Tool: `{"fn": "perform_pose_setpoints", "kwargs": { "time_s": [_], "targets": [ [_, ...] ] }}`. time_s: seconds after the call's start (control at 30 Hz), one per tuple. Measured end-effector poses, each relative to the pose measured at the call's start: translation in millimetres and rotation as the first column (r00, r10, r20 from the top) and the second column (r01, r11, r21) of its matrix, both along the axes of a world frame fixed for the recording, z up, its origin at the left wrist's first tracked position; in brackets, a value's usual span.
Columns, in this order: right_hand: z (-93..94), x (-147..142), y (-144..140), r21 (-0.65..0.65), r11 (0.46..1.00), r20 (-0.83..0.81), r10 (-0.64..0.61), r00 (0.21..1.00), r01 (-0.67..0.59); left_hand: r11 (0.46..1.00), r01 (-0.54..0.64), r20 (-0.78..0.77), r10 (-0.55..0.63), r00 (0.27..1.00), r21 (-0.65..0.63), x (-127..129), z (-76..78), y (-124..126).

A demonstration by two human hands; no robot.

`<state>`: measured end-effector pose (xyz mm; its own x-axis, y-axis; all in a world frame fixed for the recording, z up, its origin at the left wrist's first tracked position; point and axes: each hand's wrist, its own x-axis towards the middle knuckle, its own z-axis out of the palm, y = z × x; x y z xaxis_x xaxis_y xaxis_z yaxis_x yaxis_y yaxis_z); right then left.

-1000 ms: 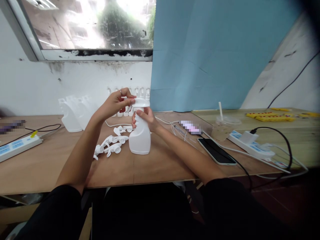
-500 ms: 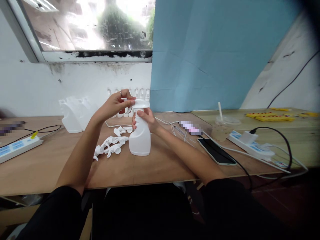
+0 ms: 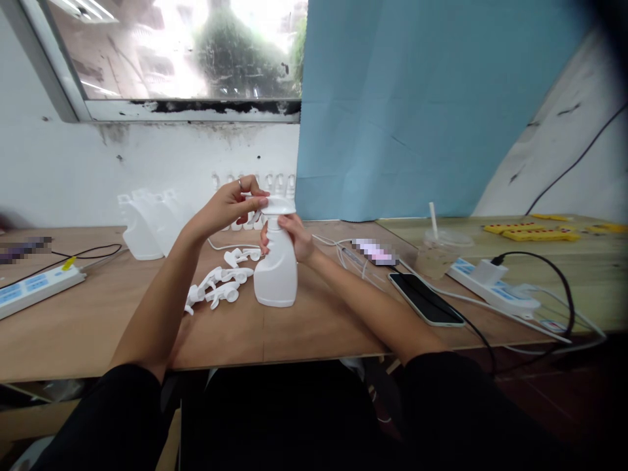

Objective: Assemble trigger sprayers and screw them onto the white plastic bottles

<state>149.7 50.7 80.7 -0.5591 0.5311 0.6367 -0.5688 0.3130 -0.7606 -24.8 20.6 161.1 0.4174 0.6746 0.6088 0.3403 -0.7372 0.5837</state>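
The bottle (image 3: pixel 275 281) stands upright on the tabletop (image 3: pixel 324 320), below the left hand (image 3: pixel 230 204) and within the right hand (image 3: pixel 298 241), which wraps its neck. The left hand pinches one end of the spray head (image 3: pixel 279 207) on top. Loose triggers (image 3: pixel 224 294) lie just left of the bottle.

Strong daylight glare at window (image 3: pixel 186 52); area under table (image 3: pixel 324 327) dim; upper right corner dark, blurred.

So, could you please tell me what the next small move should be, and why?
Perhaps the left hand should gently turn the spray head it pinches, since that sits atop the upright bottle, which the right hand grips near the top.
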Motion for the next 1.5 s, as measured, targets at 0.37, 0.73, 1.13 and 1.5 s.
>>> {"fn": "perform_pose_setpoints", "kwargs": {
  "time_s": [0.37, 0.73, 1.13, 1.5],
  "targets": [
    [3.5, -1.2, -1.2, 0.067, 0.997, 0.025, -0.052, 0.998, 0.05, 0.999, 0.027, 0.045, -0.025, 0.999, -0.036, 3.2, -0.9, 0.5],
    [-2.0, -2.3, 0.4, 0.058, 0.997, 0.031, -0.053, 0.998, 0.051, 0.999, 0.04, 0.063, -0.04, 0.997, 0.008, 5.3, -2.6, 0.6],
    [3.7, -2.2, 9.3, -0.001, 0.992, 0.194, 0.122, 0.973, -0.124, 0.963, -0.236, 0.004, 0.237, 0.971, 0.132, -9.1, 2.4, 4.2],
    [10.0, 8.2, 17.7, 0.0, 0.997, 0.25, 0.078, 0.965, -0.08, 0.942, -0.175, -0.593, -0.031, 0.805, -0.286, -24.4, -7.8, 20.9]
  ]
}}
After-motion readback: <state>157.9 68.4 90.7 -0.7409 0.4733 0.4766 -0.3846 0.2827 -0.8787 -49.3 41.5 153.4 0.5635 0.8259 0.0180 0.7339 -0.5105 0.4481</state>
